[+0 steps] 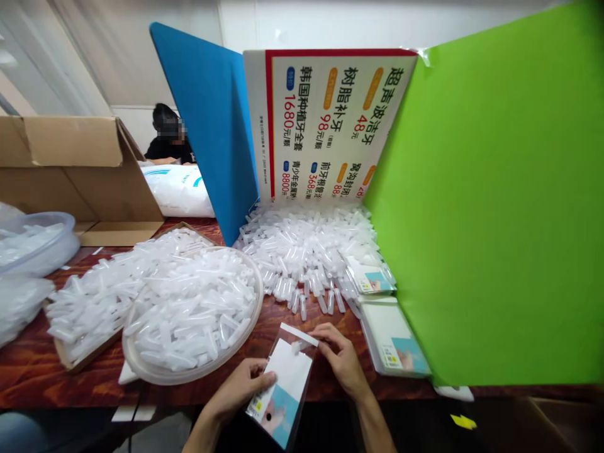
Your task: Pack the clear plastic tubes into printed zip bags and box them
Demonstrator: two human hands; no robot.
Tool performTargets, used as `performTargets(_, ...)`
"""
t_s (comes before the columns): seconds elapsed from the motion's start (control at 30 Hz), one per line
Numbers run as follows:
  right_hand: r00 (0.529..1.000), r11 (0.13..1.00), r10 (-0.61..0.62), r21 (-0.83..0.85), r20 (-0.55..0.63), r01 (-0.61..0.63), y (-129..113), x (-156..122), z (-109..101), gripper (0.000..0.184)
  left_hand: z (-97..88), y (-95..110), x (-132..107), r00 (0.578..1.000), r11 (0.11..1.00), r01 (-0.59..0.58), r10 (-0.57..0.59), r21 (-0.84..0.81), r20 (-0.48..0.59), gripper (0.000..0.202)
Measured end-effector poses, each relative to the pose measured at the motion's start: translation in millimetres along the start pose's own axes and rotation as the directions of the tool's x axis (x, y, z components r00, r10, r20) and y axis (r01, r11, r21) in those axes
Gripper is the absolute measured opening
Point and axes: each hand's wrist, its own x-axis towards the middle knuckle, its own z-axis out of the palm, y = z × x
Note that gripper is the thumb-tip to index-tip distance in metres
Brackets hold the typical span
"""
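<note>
Left hand point(245, 385) pinches clear packet point(283, 393) at its lower edge, above the table's point(38, 371) near edge. Right hand point(342, 358) fingertips closed on packet's sealing flap point(299, 334). Round tray point(141, 368) of plastic tubes point(193, 311) just left; packet stack point(394, 340) right.

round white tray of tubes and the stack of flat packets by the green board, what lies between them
In the head view, loose clear plastic tubes spill over the wooden table there.
</note>
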Motion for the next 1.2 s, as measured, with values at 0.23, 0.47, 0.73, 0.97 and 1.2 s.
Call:
performTargets(0.23,0.969,0.947,0.219,0.216,0.113,-0.239,2.1,-10.2,23.7,0.035,-3.1,1.0,-0.6,0.999,0.997,-0.01,0.006,0.082,0.045,0.057)
performTargets(0.47,0.999,0.986,0.03,-0.16,-0.026,-0.034,8.2,19.6,43.2,0.042,-2.2,-2.0,-11.3,0.997,0.997,-0.044,0.047,0.056,-0.055,0.047)
performTargets(0.73,0.973,0.951,-0.05,-0.307,-0.226,-0.022,29.3,56.3,28.8,0.03,-5.4,-5.5,-17.0,0.972,0.994,-0.098,0.105,0.044,-0.21,0.051)
performTargets(0.97,0.98,1.0,0.016,-0.028,0.197,-0.01,-9.5,19.8,19.4,0.027,-11.3,-9.4,-22.2,0.97,0.994,-0.111,0.11,0.011,-0.218,0.052)
performTargets(1.2,0.893,0.957,0.151,0.164,0.424,-0.24,-20.9,11.6,47.8,0.024,-15.7,-9.4,-27.5,0.983,0.992,-0.117,0.122,0.041,-0.136,0.052)
